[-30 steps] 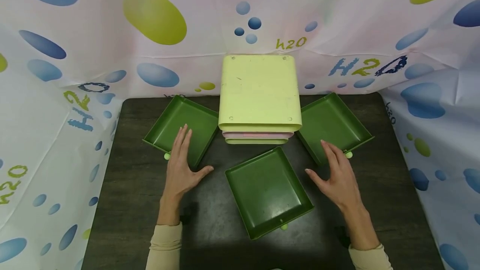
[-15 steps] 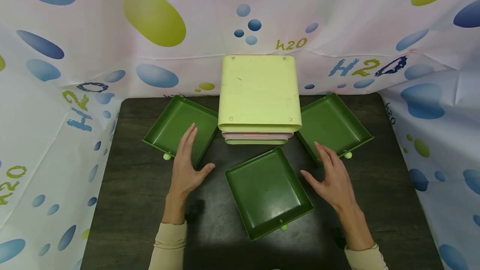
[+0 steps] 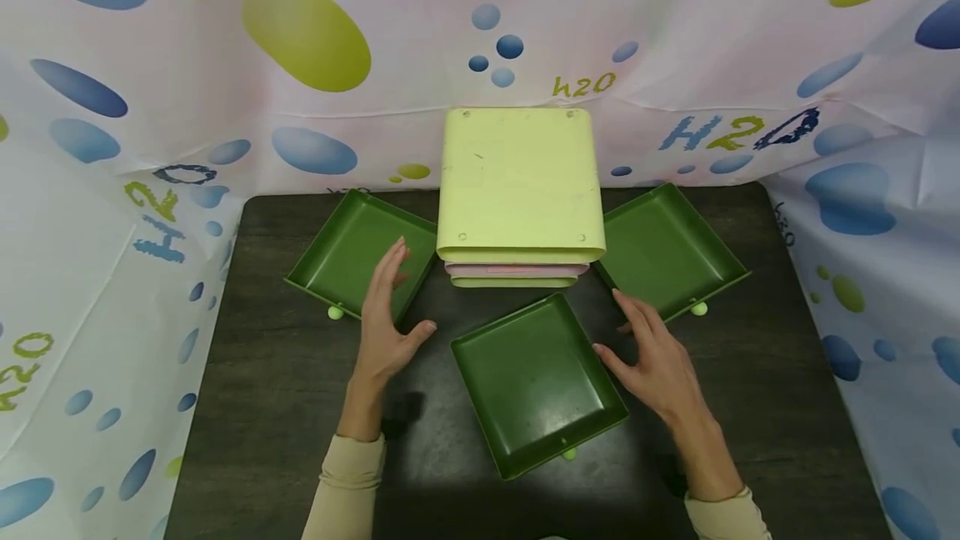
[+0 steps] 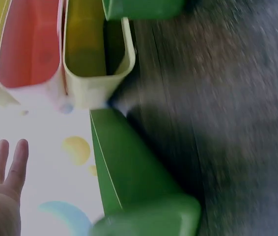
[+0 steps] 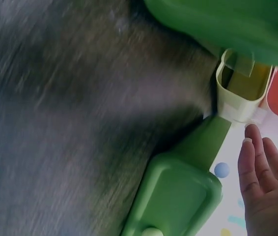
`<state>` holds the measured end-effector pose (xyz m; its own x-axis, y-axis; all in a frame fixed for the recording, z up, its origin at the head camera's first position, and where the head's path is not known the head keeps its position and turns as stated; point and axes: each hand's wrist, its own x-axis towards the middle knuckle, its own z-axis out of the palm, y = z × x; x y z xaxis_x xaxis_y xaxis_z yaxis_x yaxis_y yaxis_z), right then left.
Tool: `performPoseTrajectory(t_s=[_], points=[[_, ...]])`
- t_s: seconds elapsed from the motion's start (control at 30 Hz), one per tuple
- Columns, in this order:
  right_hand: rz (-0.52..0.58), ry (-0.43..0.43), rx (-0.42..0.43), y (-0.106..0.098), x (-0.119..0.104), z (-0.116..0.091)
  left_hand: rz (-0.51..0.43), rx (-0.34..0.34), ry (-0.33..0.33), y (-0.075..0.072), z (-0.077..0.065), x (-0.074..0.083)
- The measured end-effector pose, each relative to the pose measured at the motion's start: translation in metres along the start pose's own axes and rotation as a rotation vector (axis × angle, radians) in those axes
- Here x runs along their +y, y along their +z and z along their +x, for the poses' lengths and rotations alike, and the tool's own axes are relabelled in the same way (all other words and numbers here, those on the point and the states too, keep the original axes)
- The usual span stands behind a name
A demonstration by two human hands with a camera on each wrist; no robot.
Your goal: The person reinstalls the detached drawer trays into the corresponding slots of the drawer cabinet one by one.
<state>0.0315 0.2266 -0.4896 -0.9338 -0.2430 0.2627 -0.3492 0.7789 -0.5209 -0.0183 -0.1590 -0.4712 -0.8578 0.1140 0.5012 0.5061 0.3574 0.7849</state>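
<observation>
Three shallow green drawers with round light-green knobs lie on the dark table: a left drawer (image 3: 348, 252), a middle drawer (image 3: 536, 386) and a right drawer (image 3: 667, 252). Behind them stands a drawer cabinet (image 3: 520, 177) with a pale yellow top; the left wrist view shows its hollow yellow and pink compartments (image 4: 33, 42). My left hand (image 3: 384, 340) holds nothing, fingers extended over the left drawer's inner edge. My right hand (image 3: 660, 365) is empty too, fingers slightly bent, between the middle and right drawers. Its thumb tip appears beside the middle drawer's edge; contact cannot be told.
The dark wooden table (image 3: 255, 407) runs back to a white curtain (image 3: 420, 23) with blue and green blobs, which also hangs along both sides. The left and right drawers sit angled, close against the cabinet's sides.
Both hands have drifted inward, the left one to the right and the right one to the left, towards the middle drawer. The drawers and cabinet have stayed in place.
</observation>
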Motion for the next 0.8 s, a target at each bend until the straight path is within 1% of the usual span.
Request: performPoseTrajectory(t_s=[0.07, 0.2, 0.3, 0.4, 0.67, 0.8], points=[[0.005, -0.005, -0.008, 0.002, 0.0, 0.0, -0.066, 0.006, 0.016, 0.006, 0.005, 0.004], [0.013, -0.021, -0.004, 0.005, -0.001, 0.001, -0.128, 0.018, 0.053, 0.012, 0.016, 0.02], [0.012, -0.026, 0.0, 0.006, -0.001, 0.002, -0.139, 0.022, 0.06, 0.012, 0.022, 0.035], [0.009, -0.022, -0.005, 0.005, -0.001, 0.002, -0.137, 0.022, 0.057, 0.011, 0.025, 0.042], [0.022, -0.011, -0.028, 0.008, 0.0, 0.001, -0.148, 0.025, 0.065, 0.015, 0.029, 0.041], [0.039, 0.006, -0.052, 0.011, -0.001, 0.0, -0.172, 0.031, 0.083, 0.021, 0.029, 0.029]])
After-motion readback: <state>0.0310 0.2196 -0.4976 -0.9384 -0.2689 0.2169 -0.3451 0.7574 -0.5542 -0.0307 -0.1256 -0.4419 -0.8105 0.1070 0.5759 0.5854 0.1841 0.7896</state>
